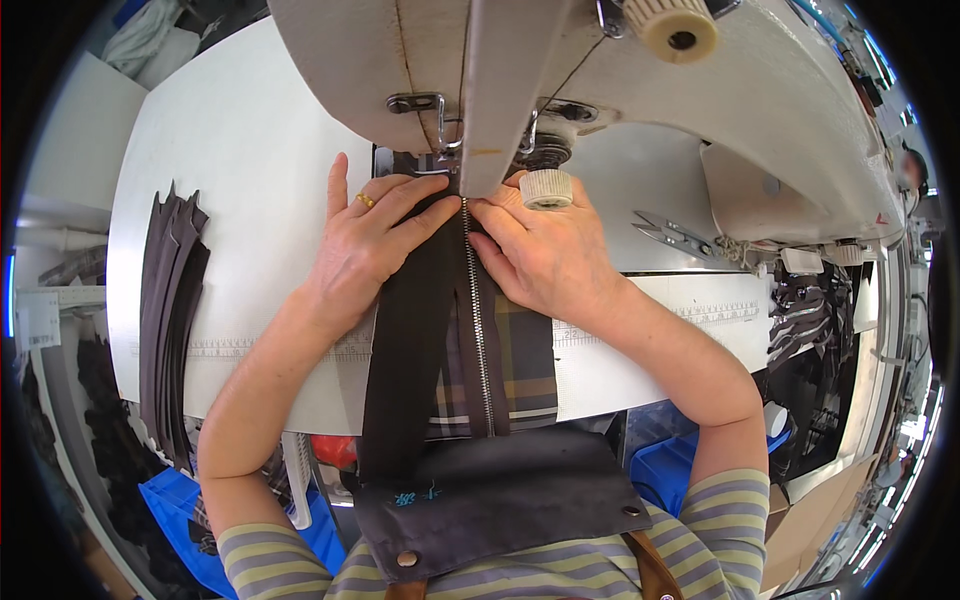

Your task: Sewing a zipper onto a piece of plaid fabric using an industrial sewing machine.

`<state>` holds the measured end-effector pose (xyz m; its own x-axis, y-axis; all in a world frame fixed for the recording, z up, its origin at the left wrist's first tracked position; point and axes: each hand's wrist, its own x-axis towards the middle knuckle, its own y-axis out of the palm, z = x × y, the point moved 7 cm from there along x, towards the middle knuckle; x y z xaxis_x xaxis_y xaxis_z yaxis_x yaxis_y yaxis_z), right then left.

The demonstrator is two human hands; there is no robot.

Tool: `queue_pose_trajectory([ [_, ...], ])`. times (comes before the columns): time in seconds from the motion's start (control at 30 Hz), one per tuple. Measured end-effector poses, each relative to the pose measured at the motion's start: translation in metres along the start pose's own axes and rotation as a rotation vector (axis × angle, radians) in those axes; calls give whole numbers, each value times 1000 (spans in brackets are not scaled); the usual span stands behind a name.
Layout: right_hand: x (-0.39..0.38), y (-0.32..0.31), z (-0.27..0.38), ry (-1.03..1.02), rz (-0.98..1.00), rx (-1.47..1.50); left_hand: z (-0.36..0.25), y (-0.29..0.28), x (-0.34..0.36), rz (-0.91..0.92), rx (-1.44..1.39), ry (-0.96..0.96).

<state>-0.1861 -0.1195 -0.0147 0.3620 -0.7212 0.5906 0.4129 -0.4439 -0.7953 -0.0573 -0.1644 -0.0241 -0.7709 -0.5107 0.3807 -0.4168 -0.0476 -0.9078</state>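
Note:
A metal-toothed zipper (474,300) on dark tape runs lengthwise over plaid fabric (525,350), beneath the head of a white sewing machine (640,60). A wide dark fabric strip (405,350) lies along the zipper's left side. My left hand (385,220), with a ring on one finger, rests palm down on this strip. Its fingers reach toward the needle area, and the little finger is raised. My right hand (550,240) has bent fingers and its thumb at the zipper's right edge, close below the presser area. The machine's head partly hides the fingertips and the needle.
Several dark fabric strips (172,300) lie at the table's left. Thread snips (670,235) rest on the machine bed at right. A printed ruler scale (710,315) crosses the white table. Dark pieces (805,320) hang at right; blue bins (665,465) stand below the edge.

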Motion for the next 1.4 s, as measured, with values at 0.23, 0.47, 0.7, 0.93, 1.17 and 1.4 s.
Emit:
queue_pose_trajectory([
  [0.23,-1,0,0,14,29,-6,1,1,0,23,-41,-27],
  [0.47,0,0,0,17,35,8,3,2,0,20,-36,-9],
  [0.7,-1,4,-1,-3,31,3,4,-1,2,41,-77,-26],
  [0.93,-4,6,-5,46,82,31,1,3,-1,140,-97,-29],
  [1.17,-4,8,-4,49,126,14,-3,0,-2,52,61,5],
  [1.4,0,7,-6,37,75,2,1,3,1,42,37,-6],
])
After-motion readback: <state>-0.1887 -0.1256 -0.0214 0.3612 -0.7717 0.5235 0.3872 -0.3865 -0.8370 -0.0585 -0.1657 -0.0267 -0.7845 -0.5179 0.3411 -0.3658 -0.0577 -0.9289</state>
